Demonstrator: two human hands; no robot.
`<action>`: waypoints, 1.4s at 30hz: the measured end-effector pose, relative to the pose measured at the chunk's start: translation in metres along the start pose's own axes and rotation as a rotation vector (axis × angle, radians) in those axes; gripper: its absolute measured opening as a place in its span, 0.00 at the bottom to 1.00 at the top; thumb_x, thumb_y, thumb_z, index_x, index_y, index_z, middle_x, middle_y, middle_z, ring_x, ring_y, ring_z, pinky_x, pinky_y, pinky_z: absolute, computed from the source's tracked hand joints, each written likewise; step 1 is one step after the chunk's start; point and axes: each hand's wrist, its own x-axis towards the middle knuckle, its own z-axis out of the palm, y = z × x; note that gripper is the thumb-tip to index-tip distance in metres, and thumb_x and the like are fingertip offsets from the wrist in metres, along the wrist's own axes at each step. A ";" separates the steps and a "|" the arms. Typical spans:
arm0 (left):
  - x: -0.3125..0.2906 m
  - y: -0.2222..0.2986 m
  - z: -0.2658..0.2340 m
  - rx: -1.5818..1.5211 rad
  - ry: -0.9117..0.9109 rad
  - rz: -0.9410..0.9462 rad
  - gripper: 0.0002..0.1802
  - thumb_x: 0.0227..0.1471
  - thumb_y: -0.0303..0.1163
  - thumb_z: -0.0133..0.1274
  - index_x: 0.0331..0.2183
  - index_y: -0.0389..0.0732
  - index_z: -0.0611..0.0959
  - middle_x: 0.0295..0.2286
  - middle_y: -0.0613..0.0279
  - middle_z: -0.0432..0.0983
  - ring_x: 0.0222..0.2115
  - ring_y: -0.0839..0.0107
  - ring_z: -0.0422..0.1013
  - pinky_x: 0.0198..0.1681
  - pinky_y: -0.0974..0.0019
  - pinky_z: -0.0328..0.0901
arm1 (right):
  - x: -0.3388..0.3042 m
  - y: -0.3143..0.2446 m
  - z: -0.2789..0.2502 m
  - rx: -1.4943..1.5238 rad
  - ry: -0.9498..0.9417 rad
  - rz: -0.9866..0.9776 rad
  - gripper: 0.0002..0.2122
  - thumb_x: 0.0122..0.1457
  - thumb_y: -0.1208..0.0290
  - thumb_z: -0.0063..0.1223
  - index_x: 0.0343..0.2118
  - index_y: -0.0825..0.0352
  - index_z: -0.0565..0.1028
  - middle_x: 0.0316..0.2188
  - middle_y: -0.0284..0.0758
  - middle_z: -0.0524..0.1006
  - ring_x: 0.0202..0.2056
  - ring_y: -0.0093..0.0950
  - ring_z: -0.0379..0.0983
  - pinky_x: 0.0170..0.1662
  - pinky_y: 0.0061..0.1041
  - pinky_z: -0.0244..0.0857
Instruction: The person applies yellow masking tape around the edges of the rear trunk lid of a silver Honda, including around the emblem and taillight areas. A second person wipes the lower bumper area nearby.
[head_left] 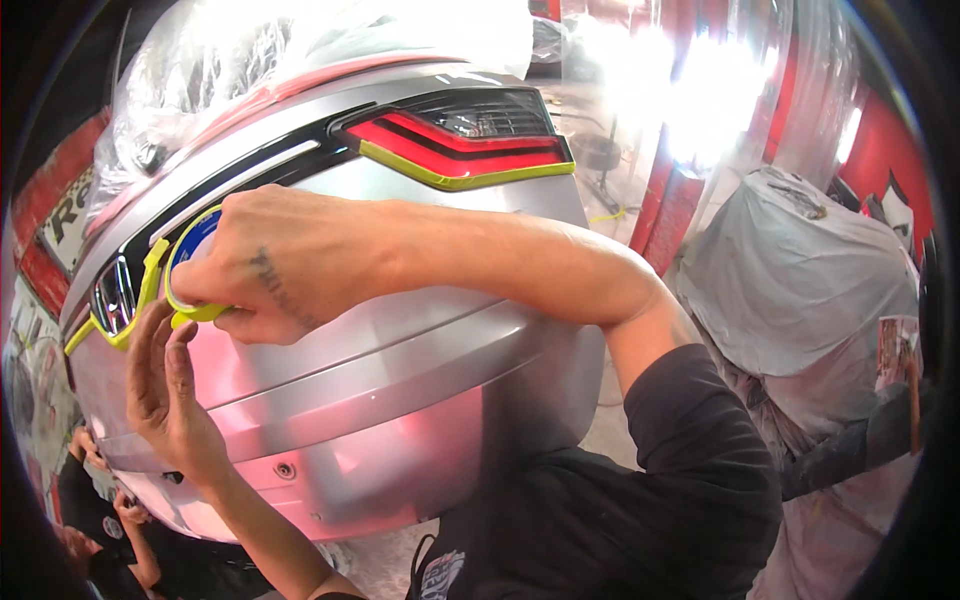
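So, the right hand (290, 255) was clenched around the tape roll (193, 245), right up against the trim by the badge (116, 300). The left hand (178, 395) sat just below with fingers loosely bent; couldn't tell whether the tips had hold of the yellow tape's end or were only beside it.

Looked like a masking job maybe halfway along. Tape ran along the lower edge of the tail light (460, 135), and more strips edged the badge's right and lower sides. The trim between the two showed no yellow where it was visible, so that was probably what was left, though the fist and forearm blocked a fair bit of it.

Further out, the silver panel (430, 345) underneath was bare. Plastic sheeting (250, 60) covered the car above, and its loose folds could've gotten in the way. Another person (110, 525) was crouched at lower left, near the bumper. Off to the right were a red post (668, 215) and something under a grey cover (800, 265).
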 end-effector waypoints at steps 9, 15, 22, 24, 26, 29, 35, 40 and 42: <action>0.003 -0.014 0.002 0.007 0.019 -0.027 0.16 0.60 0.18 0.57 0.51 0.28 0.80 0.47 0.55 0.79 0.48 0.70 0.75 0.54 0.66 0.68 | 0.004 0.005 0.012 -0.026 -0.015 -0.040 0.08 0.54 0.69 0.56 0.25 0.66 0.72 0.15 0.40 0.73 0.22 0.43 0.75 0.30 0.40 0.69; 0.003 -0.012 0.004 0.028 -0.003 -0.044 0.12 0.60 0.19 0.58 0.46 0.30 0.82 0.45 0.58 0.80 0.45 0.73 0.74 0.52 0.69 0.68 | 0.001 0.005 0.015 -0.081 -0.062 -0.027 0.08 0.55 0.69 0.57 0.27 0.64 0.70 0.16 0.37 0.73 0.24 0.41 0.74 0.35 0.37 0.65; -0.003 -0.009 0.001 0.119 0.010 -0.018 0.09 0.61 0.19 0.57 0.44 0.29 0.83 0.45 0.58 0.79 0.45 0.74 0.74 0.53 0.70 0.68 | 0.000 0.007 0.023 -0.119 -0.070 -0.039 0.07 0.54 0.69 0.58 0.29 0.65 0.72 0.18 0.36 0.74 0.24 0.40 0.75 0.37 0.37 0.65; -0.002 -0.011 -0.002 0.131 0.000 -0.005 0.08 0.62 0.20 0.56 0.43 0.29 0.83 0.44 0.58 0.79 0.46 0.74 0.74 0.54 0.70 0.67 | 0.001 0.007 0.023 -0.113 -0.070 -0.052 0.07 0.54 0.69 0.59 0.29 0.65 0.72 0.18 0.36 0.74 0.24 0.40 0.75 0.37 0.37 0.65; 0.000 -0.014 -0.006 0.135 -0.017 0.012 0.07 0.62 0.19 0.56 0.42 0.29 0.83 0.43 0.59 0.79 0.45 0.74 0.74 0.54 0.70 0.67 | 0.004 0.006 0.021 -0.101 -0.072 -0.066 0.07 0.53 0.69 0.59 0.29 0.65 0.72 0.18 0.36 0.74 0.25 0.40 0.75 0.38 0.37 0.65; 0.001 -0.013 -0.005 0.168 -0.019 0.026 0.06 0.60 0.18 0.58 0.40 0.31 0.82 0.41 0.60 0.78 0.42 0.76 0.73 0.48 0.71 0.68 | 0.002 0.008 0.027 -0.102 -0.066 -0.063 0.08 0.53 0.70 0.59 0.29 0.64 0.72 0.18 0.36 0.75 0.26 0.39 0.75 0.38 0.37 0.65; -0.003 -0.022 -0.014 0.117 0.065 -0.013 0.07 0.60 0.18 0.57 0.42 0.33 0.84 0.42 0.59 0.80 0.42 0.74 0.75 0.49 0.71 0.70 | 0.006 0.011 0.033 -0.159 -0.116 -0.048 0.08 0.53 0.70 0.59 0.30 0.64 0.71 0.20 0.35 0.75 0.26 0.38 0.75 0.38 0.36 0.64; 0.007 -0.015 -0.005 0.187 0.089 -0.047 0.12 0.57 0.20 0.59 0.44 0.34 0.85 0.42 0.59 0.82 0.41 0.74 0.77 0.47 0.69 0.72 | 0.001 0.020 0.025 -0.150 -0.110 -0.024 0.06 0.54 0.73 0.59 0.33 0.65 0.75 0.23 0.36 0.75 0.27 0.37 0.74 0.40 0.36 0.65; 0.008 -0.014 -0.002 0.243 0.023 -0.028 0.13 0.58 0.22 0.60 0.46 0.35 0.85 0.42 0.61 0.82 0.42 0.75 0.77 0.48 0.70 0.71 | 0.003 0.025 0.025 -0.129 -0.047 -0.033 0.07 0.53 0.72 0.59 0.27 0.65 0.71 0.20 0.37 0.73 0.24 0.39 0.73 0.36 0.36 0.64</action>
